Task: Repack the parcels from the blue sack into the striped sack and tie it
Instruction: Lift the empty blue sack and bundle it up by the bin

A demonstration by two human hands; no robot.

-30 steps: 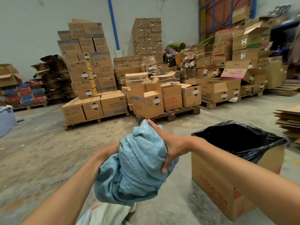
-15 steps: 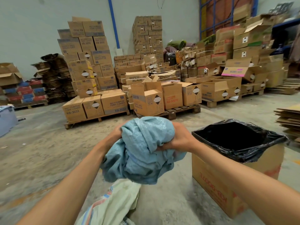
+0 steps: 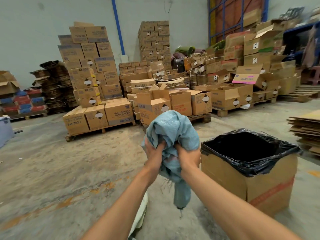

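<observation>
Where the concrete floor (image 3: 60, 170) runs back to the pale wall, stock is listed from largest to smallest.

Stacked cartons (image 3: 90, 70): brown cardboard, on wooden pallets, several marked KB-3033 and "Multi Purpose Foam Cleaner"; further stacks right of centre, two marked "Wiper Blade".

Flattened cardboard (image 3: 306, 129): a pile at the right edge of the floor.

Open carton (image 3: 259, 184): brown, red band on one side, lined with a black plastic bag (image 3: 249, 144) whose edge is folded over the rim; stands on the floor just right of the hands, apart from them.

Blue sack (image 3: 173, 132): woven, light blue, bunched into a crumpled mass held in the air at centre frame. Bulk of it rises above and in front of both hands; a narrow tail hangs down between the forearms, ending in a frayed tip short of the floor.

Striped sack (image 3: 141, 217): pale fabric, only a strip visible low in the frame beneath the left forearm, lying on the floor below the blue sack; not touched by either hand.

Left hand (image 3: 154, 151): fingers curled into the blue sack, gripping its left side.

Right hand (image 3: 187, 153): fingers curled into the blue sack, gripping its right side, close beside the left hand.
</observation>
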